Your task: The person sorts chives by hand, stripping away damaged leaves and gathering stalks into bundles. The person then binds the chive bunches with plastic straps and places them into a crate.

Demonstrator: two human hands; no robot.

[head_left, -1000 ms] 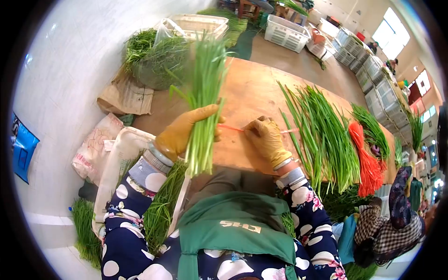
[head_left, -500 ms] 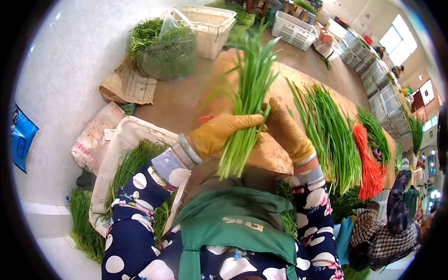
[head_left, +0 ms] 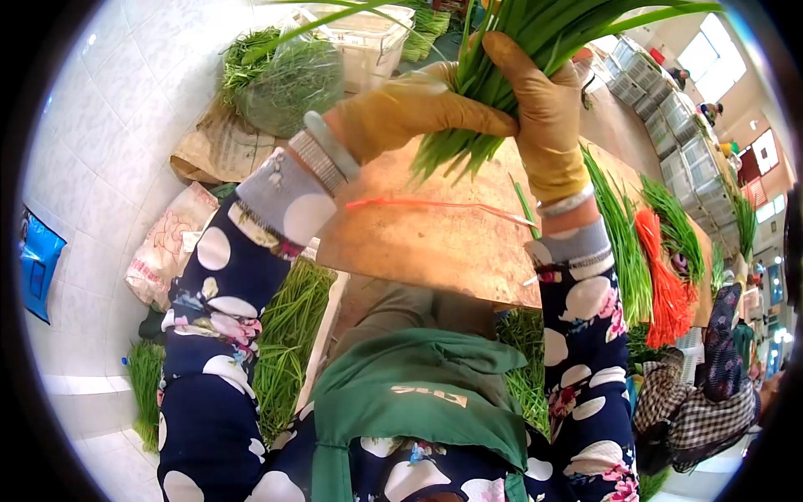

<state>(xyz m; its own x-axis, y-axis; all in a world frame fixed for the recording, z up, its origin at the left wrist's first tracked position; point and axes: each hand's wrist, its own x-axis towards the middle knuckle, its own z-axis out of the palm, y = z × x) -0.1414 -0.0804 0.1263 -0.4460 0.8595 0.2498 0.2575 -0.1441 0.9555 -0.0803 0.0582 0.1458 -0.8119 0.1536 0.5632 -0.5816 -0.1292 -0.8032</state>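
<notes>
Both gloved hands hold a bunch of garlic chives [head_left: 556, 29] high above the board, close to the camera. My left hand [head_left: 410, 113] is closed around its lower part from the left, one finger lying across the stems. From the other side my right hand [head_left: 548, 117] grips the same bunch, thumb over the leaves. The cut stem ends point down between the hands, and the leaf tips spread past the top of the view. Beneath them a thin red plastic strip [head_left: 443, 203] lies across the wooden board [head_left: 401, 247].
More chives [head_left: 623, 243] lie on the board's right, beside a bundle of red strips [head_left: 661, 276]. At my left is a white crate [head_left: 316, 351] of greens. A filled plastic bag [head_left: 301, 88] stands beyond. A co-worker in a checked sleeve [head_left: 711, 427] sits at right.
Both hands have raised the bunch up and toward the camera, tilting its leaves outward. The red strip on the board, mostly covered before, now shows.
</notes>
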